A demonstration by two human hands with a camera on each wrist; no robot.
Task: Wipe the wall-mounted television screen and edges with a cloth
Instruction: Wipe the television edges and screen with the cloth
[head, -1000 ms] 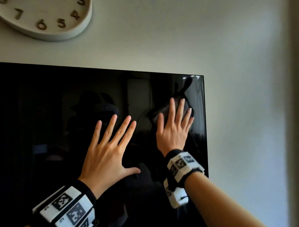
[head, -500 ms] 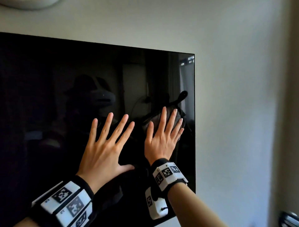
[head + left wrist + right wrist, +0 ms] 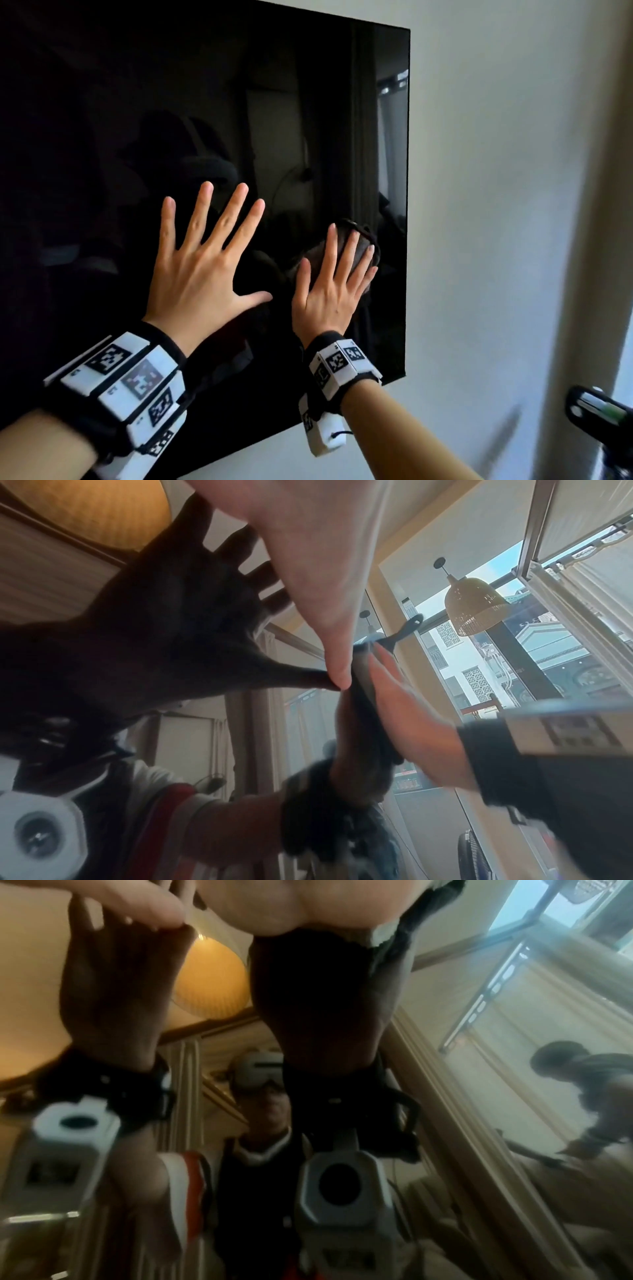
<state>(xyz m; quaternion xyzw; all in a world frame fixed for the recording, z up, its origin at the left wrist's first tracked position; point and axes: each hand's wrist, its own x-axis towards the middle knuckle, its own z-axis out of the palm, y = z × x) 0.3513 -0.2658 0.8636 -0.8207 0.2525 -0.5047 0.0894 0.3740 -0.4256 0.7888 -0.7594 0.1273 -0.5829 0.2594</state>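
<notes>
Item: television, wall-mounted.
Right hand: flat, fingers straight, pressing dark cloth on screen near television's right edge.
Left hand: bare, splayed on glass beside it.
Risk: bare palm likely smears glass; heavy pressure may stress panel, mount.

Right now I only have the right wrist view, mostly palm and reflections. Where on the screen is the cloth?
Observer: The cloth is pressed under the right hand on the lower right part of the television, short of its right edge.
Operator: Is the other hand holding anything?
Observer: No. The left hand lies flat on the glass with its fingers spread, just left of the right hand.
Operator: What lies past that right edge?
Observer: Bare wall, and a dark object low in the head view that I cannot identify.
</notes>
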